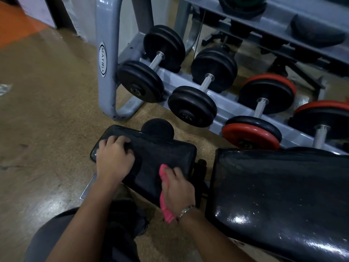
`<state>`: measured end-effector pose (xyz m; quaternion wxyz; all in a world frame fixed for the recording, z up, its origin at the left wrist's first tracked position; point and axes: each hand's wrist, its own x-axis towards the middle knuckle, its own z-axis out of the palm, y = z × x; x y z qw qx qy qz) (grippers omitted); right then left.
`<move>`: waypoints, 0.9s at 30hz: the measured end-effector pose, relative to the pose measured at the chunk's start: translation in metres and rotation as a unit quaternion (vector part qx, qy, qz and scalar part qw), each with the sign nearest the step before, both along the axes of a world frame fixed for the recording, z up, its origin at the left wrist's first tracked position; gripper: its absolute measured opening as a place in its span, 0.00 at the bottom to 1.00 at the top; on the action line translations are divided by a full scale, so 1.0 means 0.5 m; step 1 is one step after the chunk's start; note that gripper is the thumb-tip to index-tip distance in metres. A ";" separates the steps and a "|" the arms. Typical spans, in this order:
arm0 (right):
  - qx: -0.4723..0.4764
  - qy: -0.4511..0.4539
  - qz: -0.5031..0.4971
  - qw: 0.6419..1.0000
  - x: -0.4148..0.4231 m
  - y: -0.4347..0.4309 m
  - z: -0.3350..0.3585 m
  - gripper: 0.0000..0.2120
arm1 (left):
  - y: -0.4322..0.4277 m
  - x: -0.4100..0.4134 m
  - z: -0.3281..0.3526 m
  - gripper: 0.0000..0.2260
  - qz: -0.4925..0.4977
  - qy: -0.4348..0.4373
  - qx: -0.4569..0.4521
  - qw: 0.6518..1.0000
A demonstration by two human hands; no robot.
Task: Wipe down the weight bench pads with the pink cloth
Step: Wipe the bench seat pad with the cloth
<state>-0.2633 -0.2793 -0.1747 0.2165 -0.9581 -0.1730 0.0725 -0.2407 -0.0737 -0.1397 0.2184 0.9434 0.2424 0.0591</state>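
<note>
The small black seat pad (160,154) of the weight bench lies in the middle of the view, its surface glossy. My left hand (113,157) rests on the pad's left end with its fingers curled over the far edge. My right hand (176,190) presses the pink cloth (164,201) against the pad's near right part; the cloth shows above my fingers and trails down past my wrist. The long black back pad (283,195) stretches to the right, wet-looking and shiny, separated from the seat pad by a gap.
A grey dumbbell rack (107,59) stands just beyond the bench, holding black dumbbells (151,72) and red-and-black dumbbells (260,118). A black foam roller (157,128) sits behind the seat pad. Brown floor (47,120) spreads to the left. My dark-trousered knee (60,239) is at the bottom.
</note>
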 end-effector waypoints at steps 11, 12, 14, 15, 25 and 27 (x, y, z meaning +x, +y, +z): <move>-0.037 -0.026 0.084 0.995 0.026 0.059 0.008 0.17 | 0.012 0.002 0.020 0.14 0.032 -0.063 -0.062 0.996; -0.043 -0.030 0.112 0.992 0.032 0.049 0.005 0.16 | 0.012 0.003 0.022 0.14 0.035 -0.074 -0.068 0.994; -0.063 -0.054 0.110 0.990 0.061 0.044 0.002 0.18 | 0.011 0.002 0.027 0.13 0.043 -0.087 -0.077 0.992; -0.052 -0.042 0.075 0.995 0.071 0.056 0.006 0.20 | 0.013 0.003 0.028 0.13 0.048 -0.092 -0.082 0.991; -0.023 -0.057 0.054 0.997 0.092 0.115 0.016 0.14 | 0.029 0.008 0.031 0.14 0.032 -0.114 -0.105 0.987; -0.011 -0.034 -0.013 0.999 0.079 0.147 0.032 0.15 | 0.032 0.012 0.029 0.14 0.027 -0.111 -0.110 0.987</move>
